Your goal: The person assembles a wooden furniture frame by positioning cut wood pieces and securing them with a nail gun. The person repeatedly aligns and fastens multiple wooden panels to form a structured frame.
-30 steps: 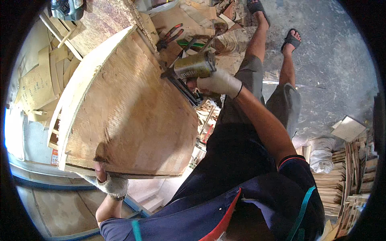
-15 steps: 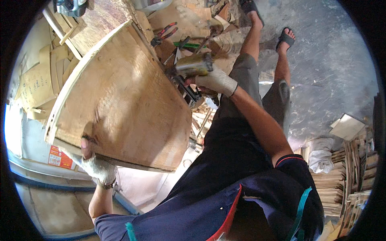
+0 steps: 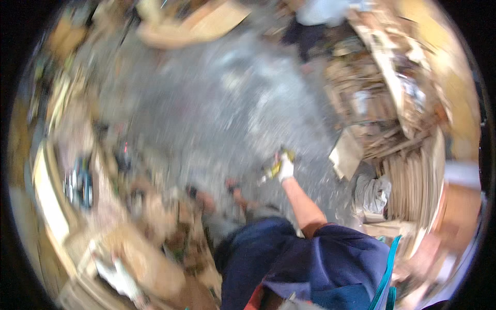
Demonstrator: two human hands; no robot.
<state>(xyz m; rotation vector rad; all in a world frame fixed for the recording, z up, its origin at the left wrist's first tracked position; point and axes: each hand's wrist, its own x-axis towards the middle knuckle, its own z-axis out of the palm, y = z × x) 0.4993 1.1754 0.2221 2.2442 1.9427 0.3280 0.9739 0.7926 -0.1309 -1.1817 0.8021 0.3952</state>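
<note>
The view is smeared by motion. My right hand (image 3: 286, 168), in a white glove, is closed round a yellow and dark nail gun (image 3: 275, 164), held out over the grey floor with my arm stretched forward. At the lower left my gloved left hand (image 3: 118, 278) grips the edge of a curved plywood panel (image 3: 150, 258). Its fingertips are blurred against the wood. The panel leans among other wooden pieces on my left.
A bluish metal power tool (image 3: 79, 183) sits among boards at the left. Stacked thin wood strips (image 3: 411, 186) and a grey-white sack (image 3: 373, 194) stand at the right. Wood scraps (image 3: 356, 77) pile up behind them. A curved wooden piece (image 3: 199, 28) lies at the far side.
My view has swung right and up across the floor. The nail gun in my right hand has moved away from the panel, out to the right. The panel and my left hand now appear lower left.
</note>
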